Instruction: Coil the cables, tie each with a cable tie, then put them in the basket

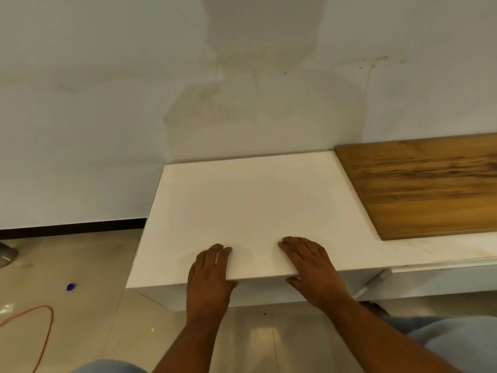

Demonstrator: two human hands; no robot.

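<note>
An orange cable lies on the floor, well left of the desk and off its near-left corner. Only one loose loop of it shows, and the rest runs out of the picture. A small blue scrap sits on the floor between the cable and the desk. No basket and no cable tie can be seen.

The left hand rests flat on the desk's near edge. Its fingers are straight and released, holding nothing. Just beside it, the right hand lies the same way with its fingers spread on the top, and its thumb looks dropped over the front edge. A wooden board covers the desk's right side up to the far edge.

The cable looks thin, light and limp. It will likely sag and slide on the smooth floor rather than keep a shape, and a finished coil may spring open unless pinched. The place to take hold is probably one end, once found. One hand can then draw the length into even loops while the other grips the gathered turns where the tie would go. Coiling seems not yet begun.
</note>
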